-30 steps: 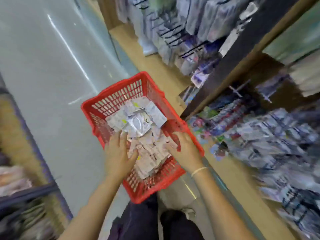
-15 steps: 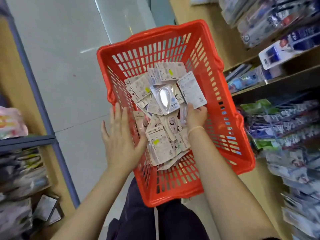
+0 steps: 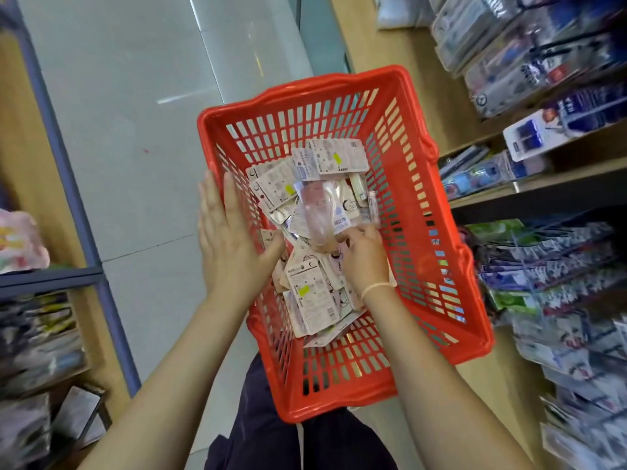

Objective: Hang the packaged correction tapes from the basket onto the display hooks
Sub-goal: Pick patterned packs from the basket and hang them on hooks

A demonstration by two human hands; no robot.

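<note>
Bright, even light from above; pale glare streaks on floor (image 3: pixel 142 106); wide-angle bending and blurred shelves (image 3: pixel 559 184) at edges.

Grey tile floor (image 3: pixel 135 96) – wood shelves (image 3: pixel 475 144) w/ stationery packs (image 3: pixel 543 62).

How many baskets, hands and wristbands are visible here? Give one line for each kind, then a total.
Red basket: 1
Hands: 2, the left hand and the right hand
Wristband: 1
Total: 4
The packaged correction tapes overlap too much to count.

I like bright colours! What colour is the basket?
The basket is bright red, seen clearly in the head view.
</note>
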